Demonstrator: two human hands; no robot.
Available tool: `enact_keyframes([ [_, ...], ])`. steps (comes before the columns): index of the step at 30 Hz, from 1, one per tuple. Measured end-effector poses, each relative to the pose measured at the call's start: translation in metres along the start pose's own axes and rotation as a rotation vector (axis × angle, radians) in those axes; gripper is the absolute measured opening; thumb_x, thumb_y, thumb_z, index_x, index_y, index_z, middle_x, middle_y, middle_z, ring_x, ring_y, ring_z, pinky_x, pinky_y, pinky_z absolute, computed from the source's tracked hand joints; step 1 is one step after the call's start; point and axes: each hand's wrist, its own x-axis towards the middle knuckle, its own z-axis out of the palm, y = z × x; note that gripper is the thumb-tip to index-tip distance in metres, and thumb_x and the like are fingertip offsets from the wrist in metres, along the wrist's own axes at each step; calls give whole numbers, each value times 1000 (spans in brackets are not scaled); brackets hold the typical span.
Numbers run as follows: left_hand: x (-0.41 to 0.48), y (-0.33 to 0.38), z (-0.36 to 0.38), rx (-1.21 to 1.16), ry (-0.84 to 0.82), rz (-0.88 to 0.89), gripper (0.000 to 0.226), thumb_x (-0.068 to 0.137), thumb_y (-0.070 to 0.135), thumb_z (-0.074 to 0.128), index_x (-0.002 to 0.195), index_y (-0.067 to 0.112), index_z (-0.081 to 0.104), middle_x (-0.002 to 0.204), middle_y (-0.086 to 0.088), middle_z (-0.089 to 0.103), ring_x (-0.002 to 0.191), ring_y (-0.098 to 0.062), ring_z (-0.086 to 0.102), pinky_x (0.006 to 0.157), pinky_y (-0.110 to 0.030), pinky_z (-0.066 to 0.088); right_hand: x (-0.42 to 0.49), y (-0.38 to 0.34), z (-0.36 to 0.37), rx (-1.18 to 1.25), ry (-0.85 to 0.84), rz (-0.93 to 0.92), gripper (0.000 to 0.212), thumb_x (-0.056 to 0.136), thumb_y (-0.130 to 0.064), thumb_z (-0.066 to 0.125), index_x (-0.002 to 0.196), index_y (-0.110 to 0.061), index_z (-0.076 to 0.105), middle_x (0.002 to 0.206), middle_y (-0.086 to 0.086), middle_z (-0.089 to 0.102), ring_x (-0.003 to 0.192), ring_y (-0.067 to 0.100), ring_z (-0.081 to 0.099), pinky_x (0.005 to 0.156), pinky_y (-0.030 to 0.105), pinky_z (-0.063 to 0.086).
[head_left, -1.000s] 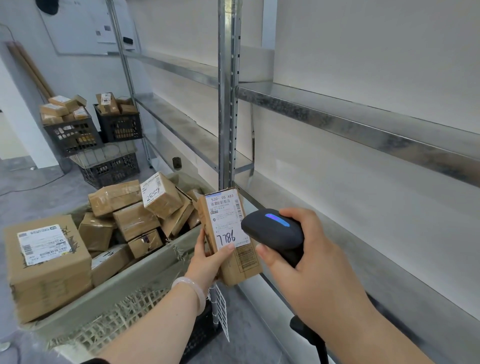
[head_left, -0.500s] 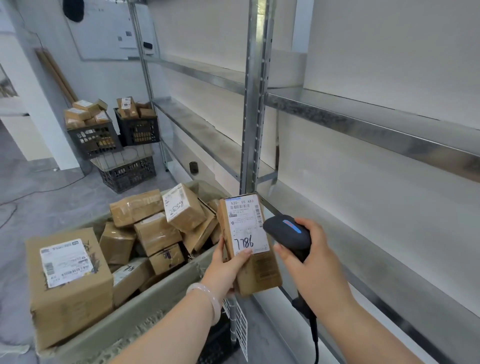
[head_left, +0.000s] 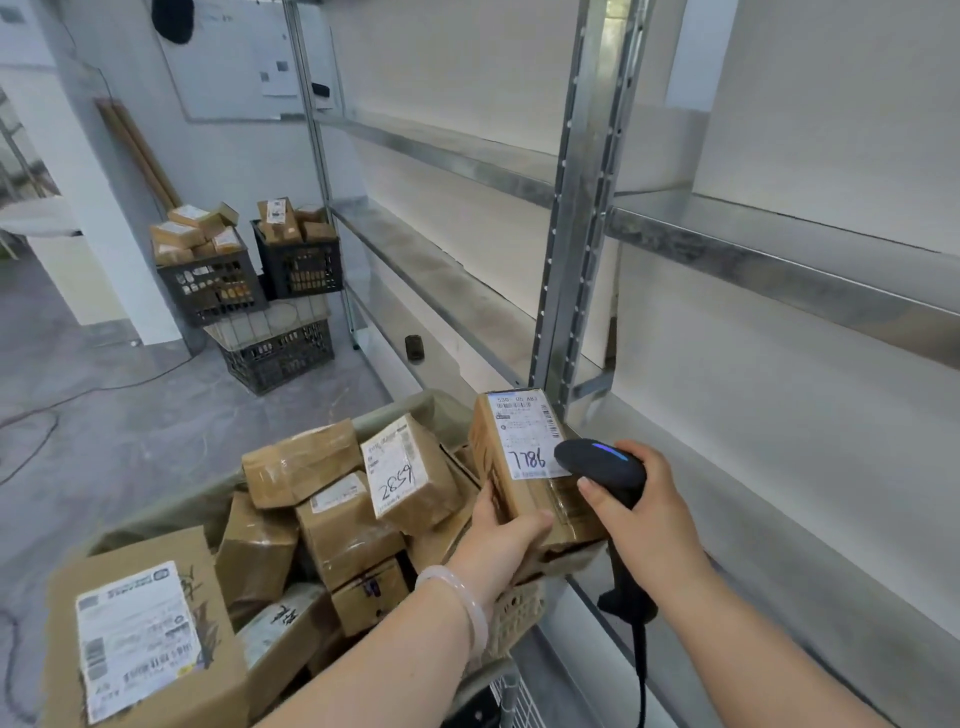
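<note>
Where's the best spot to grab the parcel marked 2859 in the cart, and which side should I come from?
Take the parcel marked 2859 by its raised upper end, coming down from above with fingers across its width. It lies tilted on top of the other parcels, label facing up. That upper end stands free, while its lower edges are crowded by neighbours.

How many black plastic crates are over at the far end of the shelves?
3. Two sit side by side on top, the left crate and the right crate; the bottom crate is beneath them. Others may be hidden behind.
</note>
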Motion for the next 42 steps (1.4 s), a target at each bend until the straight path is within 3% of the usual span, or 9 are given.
enact_keyframes([
  [2, 18, 10, -3, 15, 48, 3, 83, 79, 30, 79, 147, 40, 31, 130, 8, 65, 111, -14, 68, 99, -40, 54, 28, -3, 8, -4, -24, 2, 53, 86, -29, 74, 130, -34, 44, 111, -13, 57, 94, 7, 57, 68, 13, 40],
  [6, 75, 16, -9, 94, 187, -10, 127, 39, 83, 80, 149, 55, 23, 147, 7, 49, 130, -24, 53, 109, -51, 43, 87, -6, 28, -16, -91, -14, 55, 87, -29, 73, 133, -30, 44, 116, -8, 55, 101, 12, 53, 68, 12, 38],
  [9, 105, 29, -7, 82, 259, -37, 133, 36, 95, 69, 151, 55, 16, 156, 5, 39, 138, -26, 45, 113, -53, 38, 134, -7, 42, -26, -177, -30, 56, 88, -29, 72, 136, -28, 42, 119, -8, 51, 104, 11, 50, 81, 21, 40],
  [13, 129, 48, -7, 103, 310, -35, 121, 51, 85, 65, 154, 51, 13, 158, 4, 35, 140, -25, 42, 116, -49, 35, 186, -4, 66, -42, -280, -36, 57, 88, -32, 71, 137, -30, 41, 124, -8, 48, 111, 13, 49, 87, 24, 41],
  [20, 167, 47, -18, 142, 457, -17, 108, 58, 73, 65, 152, 55, 16, 151, 9, 43, 132, -22, 51, 111, -45, 42, 236, 4, 111, -103, -449, -17, 53, 89, -35, 69, 134, -29, 41, 131, -1, 52, 117, 21, 54, 85, 27, 42],
  [27, 177, 68, -17, 326, 505, -59, 103, 66, 58, 59, 158, 37, 17, 161, 1, 30, 146, -23, 31, 119, -42, 31, 264, 9, 141, -144, -552, 28, 59, 90, -34, 67, 141, -23, 38, 137, 3, 51, 119, 23, 53, 87, 26, 40],
  [31, 183, 69, -15, 532, 533, -142, 79, 92, 45, 56, 159, 37, 15, 164, -2, 19, 148, -30, 23, 119, -39, 24, 275, 18, 143, -138, -597, 71, 58, 90, -32, 68, 139, -21, 38, 133, 5, 52, 102, 17, 49, 84, 25, 38],
  [36, 188, 67, -14, 633, 547, -146, 78, 92, 47, 54, 158, 40, 13, 162, -3, 24, 146, -31, 26, 119, -45, 26, 280, 22, 139, -138, -599, 82, 60, 91, -31, 68, 141, -22, 37, 136, 5, 50, 118, 23, 52, 86, 27, 40],
  [42, 181, 66, -16, 595, 568, -104, 79, 92, 47, 56, 158, 39, 14, 163, -3, 22, 149, -28, 21, 122, -45, 23, 274, 22, 132, -140, -572, 15, 60, 90, -31, 69, 140, -24, 38, 137, 1, 50, 121, 22, 52, 88, 27, 40],
])
